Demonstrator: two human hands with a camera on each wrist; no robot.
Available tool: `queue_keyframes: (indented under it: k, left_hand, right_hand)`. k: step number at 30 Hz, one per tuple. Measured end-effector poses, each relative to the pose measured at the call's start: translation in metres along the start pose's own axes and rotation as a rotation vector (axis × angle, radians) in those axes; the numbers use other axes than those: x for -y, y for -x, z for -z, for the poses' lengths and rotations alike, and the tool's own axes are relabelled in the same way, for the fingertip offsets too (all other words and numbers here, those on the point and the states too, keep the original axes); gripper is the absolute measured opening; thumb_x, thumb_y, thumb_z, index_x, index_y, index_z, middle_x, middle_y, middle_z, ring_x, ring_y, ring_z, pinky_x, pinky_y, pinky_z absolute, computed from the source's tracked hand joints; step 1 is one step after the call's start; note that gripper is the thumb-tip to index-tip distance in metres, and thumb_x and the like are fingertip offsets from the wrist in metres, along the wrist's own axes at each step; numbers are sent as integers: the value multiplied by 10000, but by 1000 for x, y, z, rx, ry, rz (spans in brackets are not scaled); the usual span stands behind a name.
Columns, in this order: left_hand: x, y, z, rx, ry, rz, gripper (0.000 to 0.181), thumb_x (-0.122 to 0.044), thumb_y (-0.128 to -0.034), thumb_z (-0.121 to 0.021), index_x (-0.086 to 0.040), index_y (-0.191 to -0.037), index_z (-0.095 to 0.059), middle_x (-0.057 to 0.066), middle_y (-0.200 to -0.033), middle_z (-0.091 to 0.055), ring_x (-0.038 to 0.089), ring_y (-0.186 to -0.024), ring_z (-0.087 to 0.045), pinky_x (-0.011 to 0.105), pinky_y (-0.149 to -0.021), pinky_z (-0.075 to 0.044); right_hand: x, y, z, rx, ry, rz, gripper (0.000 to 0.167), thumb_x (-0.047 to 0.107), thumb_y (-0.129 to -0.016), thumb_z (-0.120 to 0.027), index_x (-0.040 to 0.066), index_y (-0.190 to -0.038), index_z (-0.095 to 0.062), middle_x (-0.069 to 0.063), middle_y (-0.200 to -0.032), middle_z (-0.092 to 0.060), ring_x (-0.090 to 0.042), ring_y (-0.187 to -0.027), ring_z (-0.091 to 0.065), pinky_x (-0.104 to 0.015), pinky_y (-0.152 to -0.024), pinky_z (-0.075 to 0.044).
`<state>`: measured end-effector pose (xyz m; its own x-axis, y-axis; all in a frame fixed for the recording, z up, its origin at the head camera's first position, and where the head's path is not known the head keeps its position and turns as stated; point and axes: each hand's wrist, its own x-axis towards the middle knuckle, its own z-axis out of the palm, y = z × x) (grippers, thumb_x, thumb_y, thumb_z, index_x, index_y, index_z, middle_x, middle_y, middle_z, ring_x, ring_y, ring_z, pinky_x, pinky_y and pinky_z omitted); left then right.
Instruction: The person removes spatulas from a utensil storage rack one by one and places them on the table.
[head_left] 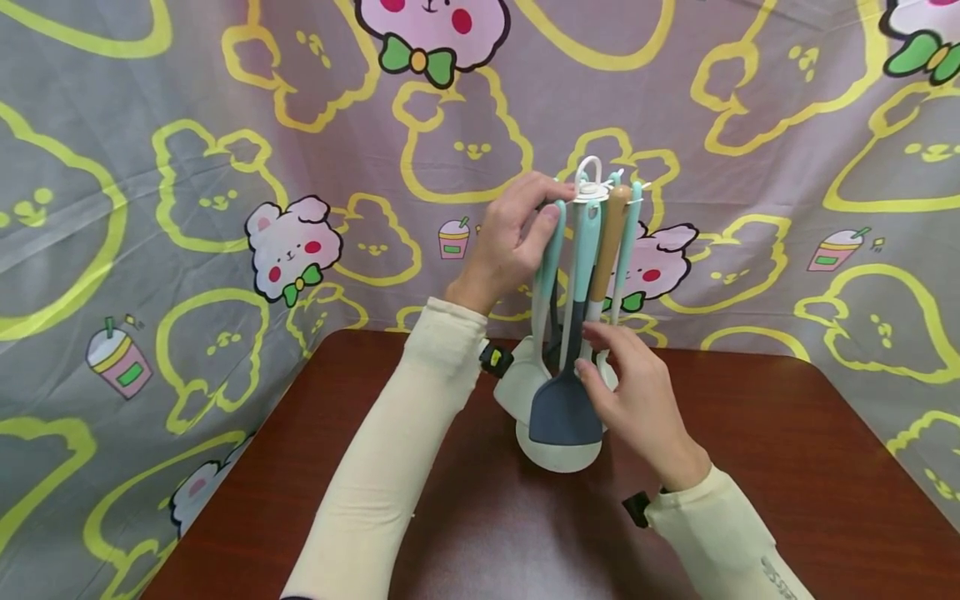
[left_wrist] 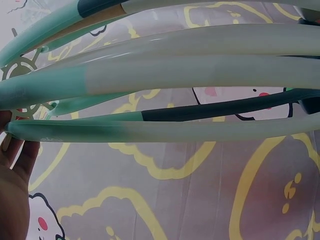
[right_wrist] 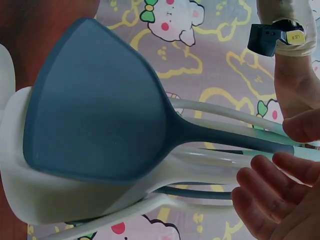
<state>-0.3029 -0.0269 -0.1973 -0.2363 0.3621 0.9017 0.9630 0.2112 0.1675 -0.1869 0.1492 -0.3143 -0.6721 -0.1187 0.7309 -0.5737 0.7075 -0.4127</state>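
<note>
The dark blue-grey spatula with a mint handle hangs below the front of the white plastic rack with a loop on top, and looks light, probably with a flexible blade edge and a stiffer shaft. It seems hardly fragile, though smooth enough to slip; the best hold is likely the mint handle just under the rack. The left hand pinches the rack's rim at its left, perhaps catching a handle end too; its fingertips are partly hidden. Below the rack, the right hand is loosely parted beside the spatula's shaft, not closed on it. The right wrist view shows the broad blade overlapping a pale, wide-headed utensil; only the left wrist view shows the rack's spokes clearly.
</note>
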Motion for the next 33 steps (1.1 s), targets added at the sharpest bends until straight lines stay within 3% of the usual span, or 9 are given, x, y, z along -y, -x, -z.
queue_keyframes:
  k: [10, 24, 33]
  left_hand:
    - [0, 1, -2, -9, 1, -40, 237, -75, -913, -554, 36, -1098, -652, 174, -1125, -685, 257, -1136, -625, 241, -1038, -458]
    - [0, 0, -3, -12, -23, -40, 235, -76, -884, -558, 31, -1073, -648, 167, -1111, -689, 257, -1126, -626, 240, -1033, -450]
    - [-1, -1, -2, -4, -15, -22, 225, -52, -884, -555, 23, -1071, -653, 157, -1118, -692, 250, -1138, -624, 240, -1040, -441]
  right_hand:
    - [1, -4, -4, 13, 6, -38, 458, 55, -857, -720, 18, -1295, -593, -142, -1127, -676, -271, -962, -673, -445, -742, -549]
    - [0, -8, -15, -37, 15, -51, 395, 77, -860, -725, 5, -1234, -622, -165, -1065, -690, -293, -854, -702, -484, -738, -582]
    - [5, -14, -20, -73, -22, -103, 350, 102, -859, -739, -9, -1181, -658, -172, -1017, -715, -271, -761, -707, -475, -702, -585]
